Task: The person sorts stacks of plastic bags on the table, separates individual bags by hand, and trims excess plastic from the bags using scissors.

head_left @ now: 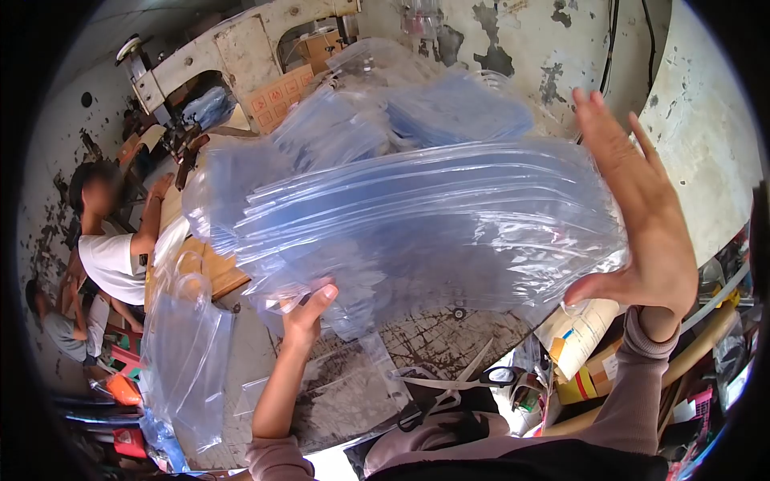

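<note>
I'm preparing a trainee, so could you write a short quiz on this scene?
1. What is the stack at the person's hands mainly made of? (a) brown cardboard (b) clear plastic (c) white cloth
2. True or false: the blades of the scissors stand open.
3. Which has its fingers spread apart, the left hand or the right hand?

Key: 1. (b) 2. True 3. The right hand

Left fingers (322, 294) partly hidden behind plastic (417, 212)
</note>
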Available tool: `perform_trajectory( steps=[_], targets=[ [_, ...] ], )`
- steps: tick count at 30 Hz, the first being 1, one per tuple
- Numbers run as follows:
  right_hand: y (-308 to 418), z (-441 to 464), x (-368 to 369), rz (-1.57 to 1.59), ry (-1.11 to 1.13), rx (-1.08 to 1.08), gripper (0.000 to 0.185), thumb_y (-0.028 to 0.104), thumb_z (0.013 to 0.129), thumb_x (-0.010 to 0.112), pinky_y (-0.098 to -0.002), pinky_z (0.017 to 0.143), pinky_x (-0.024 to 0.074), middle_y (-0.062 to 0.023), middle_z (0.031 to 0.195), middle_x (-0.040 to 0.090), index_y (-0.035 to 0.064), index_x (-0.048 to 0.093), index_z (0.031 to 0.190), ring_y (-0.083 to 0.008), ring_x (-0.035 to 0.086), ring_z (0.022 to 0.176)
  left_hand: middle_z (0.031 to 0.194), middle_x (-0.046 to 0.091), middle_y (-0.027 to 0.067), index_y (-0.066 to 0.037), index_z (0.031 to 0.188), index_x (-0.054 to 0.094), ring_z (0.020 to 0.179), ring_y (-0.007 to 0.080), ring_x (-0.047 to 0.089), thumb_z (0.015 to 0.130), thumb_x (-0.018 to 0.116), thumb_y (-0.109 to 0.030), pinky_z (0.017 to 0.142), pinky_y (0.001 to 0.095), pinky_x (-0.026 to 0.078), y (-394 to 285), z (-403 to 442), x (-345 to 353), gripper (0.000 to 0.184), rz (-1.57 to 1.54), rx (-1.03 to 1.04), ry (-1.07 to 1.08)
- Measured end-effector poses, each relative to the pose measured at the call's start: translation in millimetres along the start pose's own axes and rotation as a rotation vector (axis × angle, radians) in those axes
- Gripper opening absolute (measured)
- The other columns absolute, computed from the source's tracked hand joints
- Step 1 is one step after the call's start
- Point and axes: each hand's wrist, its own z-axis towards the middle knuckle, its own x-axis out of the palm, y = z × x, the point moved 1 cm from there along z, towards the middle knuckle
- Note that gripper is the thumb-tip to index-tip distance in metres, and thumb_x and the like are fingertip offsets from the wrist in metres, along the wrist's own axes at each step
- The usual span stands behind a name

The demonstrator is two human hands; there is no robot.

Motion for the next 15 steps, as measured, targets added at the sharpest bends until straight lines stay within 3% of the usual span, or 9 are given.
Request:
perform_trajectory(
  steps=[1, 6, 8, 9, 10, 12, 13, 14, 15],
  targets=[
    [-2.8, -5.4, 12.9, 0.008, 0.143, -0.072, 0.116, 0.065, 0.047, 0.070, -0.0520, 0.107, 0.0188, -0.0205, 0.140, 0.036, -0.0051, 0.036, 0.133, -0.0325, 0.029, 0.133, 0.095, 0.059, 0.0126, 0.004, 0.110, 0.052, 0.091, 0.0242, 0.058, 0.064, 0.079, -0.018, 0.083, 0.0374, 0.048, -0.2, -1.7, 0.4, 0.058, 0.013, -0.007, 0.002],
    [-19.7, -7.2, 8.0, 0.022, 0.119, -0.050, 0.117, 0.067, 0.049, 0.070, -0.0497, 0.108, 0.0181, -0.0212, 0.142, 0.032, -0.0043, 0.035, 0.135, -0.0341, 0.029, 0.133, 0.090, 0.059, 0.0105, 0.003, 0.104, 0.056, 0.089, 0.0222, 0.058, 0.065, 0.078, -0.021, 0.081, 0.0357, 0.047, 15.5, -1.5, -13.1, 0.051, 0.003, 0.015, 0.058],
    [-35.3, -28.6, 17.8, 0.325, -0.215, 0.043, 0.114, 0.066, 0.054, 0.072, -0.0507, 0.107, 0.0203, -0.0213, 0.143, 0.029, 0.0004, 0.031, 0.138, -0.0368, 0.029, 0.132, 0.088, 0.059, 0.0093, 0.003, 0.101, 0.057, 0.089, 0.0212, 0.057, 0.066, 0.078, -0.020, 0.081, 0.0347, 0.046, 12.8, -4.8, -15.9, 0.047, 0.018, -0.023, 0.067],
    [-46.8, -49.8, 34.6, 0.411, -0.276, 0.006, 0.124, 0.070, 0.052, 0.071, -0.0495, 0.107, 0.0185, -0.0272, 0.142, 0.025, -0.0032, 0.022, 0.140, -0.0371, 0.026, 0.133, 0.088, 0.059, 0.0087, 0.002, 0.100, 0.059, 0.088, 0.0202, 0.057, 0.067, 0.077, -0.020, 0.081, 0.0339, 0.046, 10.9, -4.8, -16.0, 0.044, 0.019, -0.026, 0.120],
    [-43.3, -69.0, 60.6, 0.661, -0.354, 0.100, 0.134, 0.070, 0.050, 0.072, -0.0499, 0.107, 0.0178, -0.0308, 0.143, 0.020, -0.0047, 0.010, 0.141, -0.0396, 0.023, 0.133, 0.088, 0.059, 0.0083, 0.002, 0.099, 0.059, 0.088, 0.0197, 0.056, 0.067, 0.077, -0.020, 0.081, 0.0335, 0.045, 12.7, -4.5, -15.5, 0.043, 0.015, -0.016, 0.144],
    [-11.9, -86.5, 94.3, 1.000, -0.486, 0.303, 0.140, 0.061, 0.048, 0.080, -0.0475, 0.108, 0.0176, -0.0295, 0.145, 0.011, -0.0049, -0.001, 0.141, -0.0384, 0.020, 0.134, 0.090, 0.059, 0.0070, 0.000, 0.099, 0.059, 0.088, 0.0183, 0.055, 0.068, 0.074, -0.018, 0.081, 0.0322, 0.044, 22.5, -6.0, -18.2, 0.039, -0.017, 0.054, 0.167],
    [-3.6, -99.0, 106.3, 0.985, -0.422, 0.349, 0.139, 0.056, 0.049, 0.082, -0.0430, 0.107, 0.0208, -0.0257, 0.147, 0.010, -0.0042, -0.003, 0.142, -0.0347, 0.023, 0.133, 0.091, 0.058, 0.0061, -0.001, 0.100, 0.058, 0.089, 0.0175, 0.054, 0.068, 0.071, -0.016, 0.081, 0.0313, 0.042, 31.9, -8.3, -22.6, 0.037, -0.040, 0.112, 0.168],
    [5.9, -104.9, 126.7, 0.985, -0.566, 0.435, 0.121, 0.057, 0.051, 0.081, -0.0424, 0.106, 0.0243, -0.0209, 0.146, 0.019, -0.0029, 0.024, 0.139, -0.0290, 0.028, 0.131, 0.091, 0.058, 0.0061, -0.001, 0.100, 0.058, 0.089, 0.0175, 0.054, 0.068, 0.071, -0.016, 0.081, 0.0313, 0.042, 37.0, -10.3, -26.5, 0.037, -0.047, 0.128, 0.173],
    [0.1, -147.1, 168.0, 1.153, -0.462, 0.533, 0.110, 0.050, 0.055, 0.081, -0.0412, 0.102, 0.0286, -0.0195, 0.139, 0.030, -0.0031, 0.030, 0.136, -0.0290, 0.035, 0.126, 0.091, 0.058, 0.0062, -0.001, 0.100, 0.058, 0.089, 0.0176, 0.054, 0.068, 0.071, -0.016, 0.081, 0.0313, 0.042, 36.7, -9.5, -27.8, 0.037, -0.041, 0.129, 0.174]
  ],
)
